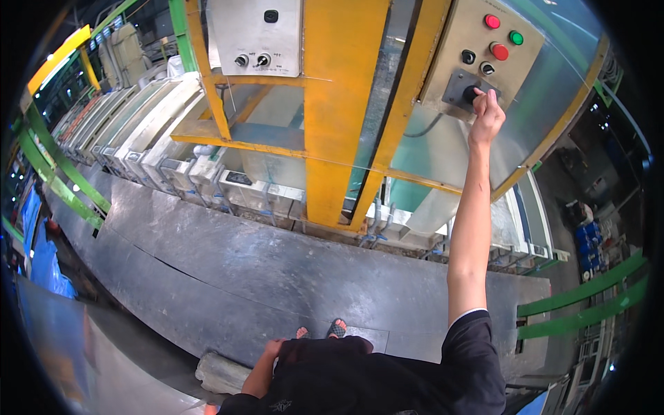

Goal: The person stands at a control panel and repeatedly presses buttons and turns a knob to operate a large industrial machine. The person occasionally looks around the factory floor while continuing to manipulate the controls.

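My right arm reaches up and forward to a beige control panel [443, 52] on a yellow frame. Its hand [487, 119] is closed on a black control knob [472, 94] set in a grey square plate. Above the knob sit red push buttons [499, 51], a green button [516, 37] and black selector switches [487, 68]. Low in the view, my left hand [274, 347] is held in against the front of my dark shirt; its fingers are mostly hidden.
A silver switch box [256, 34] hangs left of the thick yellow column [337, 111]. Behind the frame runs a row of long open tanks [138, 131] with hoses. I stand on a dark metal walkway [242, 256]. Green railings flank it left [66, 173] and right [581, 315].
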Motion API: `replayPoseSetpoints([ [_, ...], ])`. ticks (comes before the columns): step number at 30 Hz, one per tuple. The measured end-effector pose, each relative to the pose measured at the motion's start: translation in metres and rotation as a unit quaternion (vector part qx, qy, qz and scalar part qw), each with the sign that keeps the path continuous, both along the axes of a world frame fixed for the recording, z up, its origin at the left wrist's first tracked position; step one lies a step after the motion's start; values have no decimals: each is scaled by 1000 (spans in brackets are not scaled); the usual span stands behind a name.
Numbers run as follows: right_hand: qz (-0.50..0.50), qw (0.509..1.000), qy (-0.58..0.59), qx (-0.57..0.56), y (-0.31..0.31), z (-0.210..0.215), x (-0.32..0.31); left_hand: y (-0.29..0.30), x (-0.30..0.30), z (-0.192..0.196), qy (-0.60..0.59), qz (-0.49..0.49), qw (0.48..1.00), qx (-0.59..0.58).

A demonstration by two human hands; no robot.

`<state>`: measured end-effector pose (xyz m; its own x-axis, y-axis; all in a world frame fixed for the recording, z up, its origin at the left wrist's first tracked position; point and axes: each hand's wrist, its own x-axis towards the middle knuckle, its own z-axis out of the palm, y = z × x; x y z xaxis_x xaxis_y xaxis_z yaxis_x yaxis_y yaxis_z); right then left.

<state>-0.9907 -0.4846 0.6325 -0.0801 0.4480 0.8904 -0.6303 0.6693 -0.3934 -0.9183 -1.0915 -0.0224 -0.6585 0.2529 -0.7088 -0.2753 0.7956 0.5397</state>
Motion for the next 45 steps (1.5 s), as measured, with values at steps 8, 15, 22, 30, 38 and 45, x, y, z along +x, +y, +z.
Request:
replayPoseSetpoints([
  [8,-59,997,-37,-43,-10,0,4,-27,11,0,-16,46,999,14],
  [15,-40,995,-20,-92,-4,-2,0,-55,3,10,4,-6,998,60],
  [22,-83,989,-25,-120,-8,-6,-4,-96,5,-11,1,-10,1000,-15],
  [30,-71,988,-23,-132,-2,-5,-1,-98,14,-14,-83,42,993,66],
  [38,-85,986,-25,-144,-2,-3,-2,-104,16,-31,-53,61,996,38],
  [45,-112,981,-48,-150,4,-6,-1,-125,18,-87,-49,64,991,108],
])
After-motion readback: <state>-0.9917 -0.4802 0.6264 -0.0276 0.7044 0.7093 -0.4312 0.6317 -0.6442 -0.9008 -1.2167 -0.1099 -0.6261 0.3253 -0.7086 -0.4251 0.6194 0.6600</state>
